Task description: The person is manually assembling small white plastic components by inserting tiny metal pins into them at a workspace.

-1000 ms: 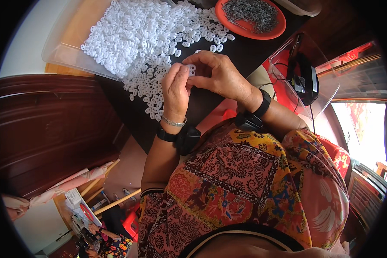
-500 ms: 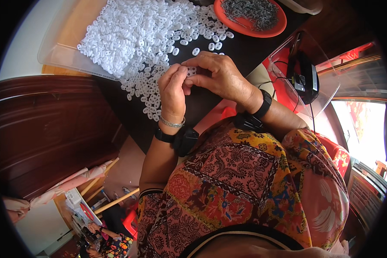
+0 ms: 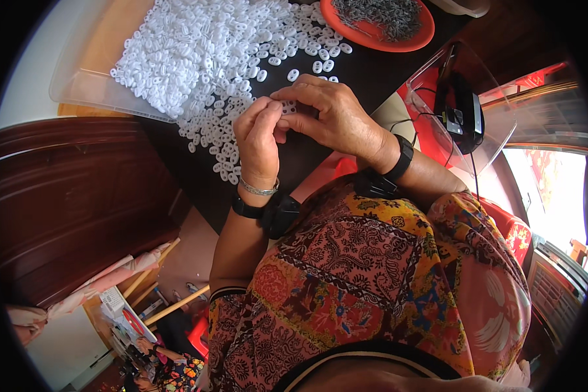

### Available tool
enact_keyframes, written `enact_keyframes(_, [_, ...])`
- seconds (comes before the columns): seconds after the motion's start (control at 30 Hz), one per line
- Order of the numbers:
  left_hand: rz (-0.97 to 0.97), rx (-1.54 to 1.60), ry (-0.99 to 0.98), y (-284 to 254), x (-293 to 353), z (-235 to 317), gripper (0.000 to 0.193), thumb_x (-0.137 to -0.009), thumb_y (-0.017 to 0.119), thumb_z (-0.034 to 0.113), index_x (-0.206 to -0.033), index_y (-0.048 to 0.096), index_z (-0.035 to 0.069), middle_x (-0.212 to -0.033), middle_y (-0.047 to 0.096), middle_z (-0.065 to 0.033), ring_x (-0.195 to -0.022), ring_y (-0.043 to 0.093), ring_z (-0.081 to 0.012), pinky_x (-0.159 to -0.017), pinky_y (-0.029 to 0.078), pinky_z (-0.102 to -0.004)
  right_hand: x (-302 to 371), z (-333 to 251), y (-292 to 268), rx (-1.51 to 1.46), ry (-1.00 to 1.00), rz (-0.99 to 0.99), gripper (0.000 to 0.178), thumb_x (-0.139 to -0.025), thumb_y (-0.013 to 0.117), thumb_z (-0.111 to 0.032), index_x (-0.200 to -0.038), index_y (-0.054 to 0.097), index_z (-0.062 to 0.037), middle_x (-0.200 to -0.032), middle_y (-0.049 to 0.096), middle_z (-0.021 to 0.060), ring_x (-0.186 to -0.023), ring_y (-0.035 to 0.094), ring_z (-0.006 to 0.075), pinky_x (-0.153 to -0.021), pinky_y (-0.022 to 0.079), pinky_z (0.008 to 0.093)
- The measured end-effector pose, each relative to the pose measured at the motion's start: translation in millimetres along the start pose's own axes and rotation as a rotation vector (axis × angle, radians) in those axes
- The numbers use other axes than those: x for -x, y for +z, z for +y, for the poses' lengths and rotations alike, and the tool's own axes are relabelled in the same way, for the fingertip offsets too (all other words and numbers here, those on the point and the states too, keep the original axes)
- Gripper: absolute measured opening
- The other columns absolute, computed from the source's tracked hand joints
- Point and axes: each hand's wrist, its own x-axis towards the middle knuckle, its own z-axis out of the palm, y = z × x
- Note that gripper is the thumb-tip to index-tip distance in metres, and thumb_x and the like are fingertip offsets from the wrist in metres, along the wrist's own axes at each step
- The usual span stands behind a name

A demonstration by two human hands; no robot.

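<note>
Both my hands meet over the dark tabletop's near edge. Between them is a small white plastic piece with holes (image 3: 289,106), mostly covered by fingers. My right hand (image 3: 338,116) pinches it between thumb and forefinger. My left hand (image 3: 259,137) has its fingers closed at the piece's other side, so their exact grip is partly hidden. Beyond my hands spreads a large heap of white oval two-holed plastic pieces (image 3: 183,55), with loose ones scattered beside my left hand. An orange-red plate (image 3: 428,40) holds a pile of thin grey metal bits (image 3: 379,18) at the far right.
A clear plastic tray (image 3: 78,98) lies under the heap at left. To the right, a clear bin (image 3: 503,134) contains a black device (image 3: 464,124) with cables. Dark wooden furniture (image 3: 65,176) stands left. Another person in floral clothing (image 3: 183,372) sits at lower left.
The view has shifted slightly, so the table, heap and plate appear a little further left. My hands keep the same pose around the small white piece.
</note>
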Motion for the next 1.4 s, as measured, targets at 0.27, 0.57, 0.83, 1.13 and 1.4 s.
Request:
enact_keyframes(0.27, [-0.062, -0.042, 0.060, -1.9, 1.8, -0.6, 0.026, -0.086, 0.051, 0.018, -0.065, 0.052, 0.003, -0.057, 0.046, 0.0030, -0.050, 0.039, -0.0049, -0.045, 0.029, -0.0205, 1.5, 4.3, -2.3, -0.050, -0.032, 0.010, 0.029, -0.073, 0.073, -0.013, -0.099, 0.064, -0.0025, -0.080, 0.062, 0.0090, -0.072, 0.063, 0.0234, -0.062, 0.050, 0.0304])
enact_keyframes(0.57, [-0.028, -0.011, 0.057, 5.6, 4.6, -3.9, 0.024, -0.087, 0.049, 0.016, -0.066, 0.051, 0.005, -0.056, 0.043, 0.0041, -0.048, 0.036, -0.0036, -0.042, 0.026, -0.0204, 2.2, 4.1, -3.3, -0.043, -0.078, 0.031, 0.027, -0.073, 0.072, -0.011, -0.097, 0.064, -0.0011, -0.080, 0.064, 0.0093, -0.073, 0.064, 0.0241, -0.063, 0.051, 0.0305])
enact_keyframes(0.83, [0.089, -0.038, 0.086, 10.1, 10.4, -6.2, 0.024, -0.085, 0.047, 0.011, -0.063, 0.049, 0.003, -0.054, 0.041, 0.0042, -0.048, 0.034, -0.0039, -0.042, 0.025, -0.0220, 2.3, -4.0, -3.5, -0.063, -0.056, 0.017, 0.017, -0.076, 0.069, -0.009, -0.091, 0.064, -0.0018, -0.076, 0.063, 0.0096, -0.068, 0.063, 0.0250, -0.058, 0.050, 0.0313])
enact_keyframes(1.13, [0.129, 0.023, 0.088, 4.7, 5.2, -4.4, 0.024, -0.085, 0.048, 0.013, -0.063, 0.050, 0.003, -0.056, 0.041, 0.0048, -0.050, 0.033, -0.0029, -0.045, 0.024, -0.0211, -11.2, -6.9, -4.6, -0.073, -0.013, -0.054, 0.018, -0.076, 0.069, -0.011, -0.091, 0.065, -0.0018, -0.078, 0.064, 0.0089, -0.071, 0.064, 0.0229, -0.060, 0.050, 0.0302])
enact_keyframes(1.4, [0.122, 0.014, 0.109, -2.2, 0.6, -1.4, 0.022, -0.086, 0.048, 0.013, -0.066, 0.052, 0.004, -0.061, 0.045, 0.0030, -0.053, 0.036, -0.0039, -0.046, 0.025, -0.0195, -129.4, 0.1, -86.7, 0.485, -0.440, 0.165, 0.027, -0.078, 0.062, -0.011, -0.103, 0.062, -0.0012, -0.085, 0.063, 0.0184, -0.074, 0.062, 0.0322, -0.067, 0.050, 0.0360])
